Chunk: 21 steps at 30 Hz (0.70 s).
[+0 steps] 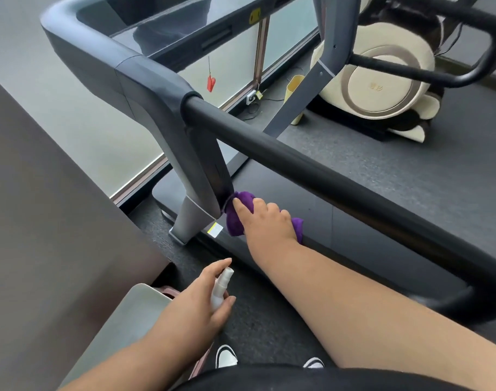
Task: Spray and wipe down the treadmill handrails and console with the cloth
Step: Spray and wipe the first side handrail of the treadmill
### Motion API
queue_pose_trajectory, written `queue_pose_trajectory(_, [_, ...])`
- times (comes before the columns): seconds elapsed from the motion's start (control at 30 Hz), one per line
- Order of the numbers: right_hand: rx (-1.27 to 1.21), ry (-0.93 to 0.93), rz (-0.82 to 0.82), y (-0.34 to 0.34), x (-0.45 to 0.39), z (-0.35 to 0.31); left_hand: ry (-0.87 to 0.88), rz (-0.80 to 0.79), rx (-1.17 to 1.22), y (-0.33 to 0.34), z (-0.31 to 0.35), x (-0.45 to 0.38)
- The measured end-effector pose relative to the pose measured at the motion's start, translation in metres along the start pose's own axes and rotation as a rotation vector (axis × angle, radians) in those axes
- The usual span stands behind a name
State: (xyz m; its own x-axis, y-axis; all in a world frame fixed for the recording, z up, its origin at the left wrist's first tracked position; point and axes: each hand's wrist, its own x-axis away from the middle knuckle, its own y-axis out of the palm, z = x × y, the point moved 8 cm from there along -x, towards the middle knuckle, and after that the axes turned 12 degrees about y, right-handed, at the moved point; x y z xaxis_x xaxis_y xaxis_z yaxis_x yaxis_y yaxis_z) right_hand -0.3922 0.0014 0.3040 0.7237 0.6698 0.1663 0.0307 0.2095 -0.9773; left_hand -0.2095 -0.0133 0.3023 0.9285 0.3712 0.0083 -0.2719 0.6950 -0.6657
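Risk we see: right hand (265, 221) pressing bunched purple cloth (237, 218) against the grey treadmill upright (204, 176) may lose it, while left hand (204, 300) grips the small white spray bottle (220, 289).

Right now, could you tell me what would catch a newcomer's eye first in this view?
Probably the purple cloth, low in the middle, which the right hand presses against the foot of the treadmill's grey upright. Next comes the thick black handrail, which runs slantwise from the upright down to the right edge. Near the bottom, the left hand holds a small white spray bottle.
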Motion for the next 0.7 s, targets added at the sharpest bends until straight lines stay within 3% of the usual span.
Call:
queue_pose_trajectory(0.47, [0.005, 0.045, -0.045, 0.011, 0.106, 0.128, 0.114, -0.145, -0.026, 0.077, 0.083, -0.023])
queue_pose_trajectory(0.7, [0.199, -0.042, -0.071, 0.023, 0.157, 0.172, 0.104, -0.181, -0.052, 0.130, 0.129, -0.015])
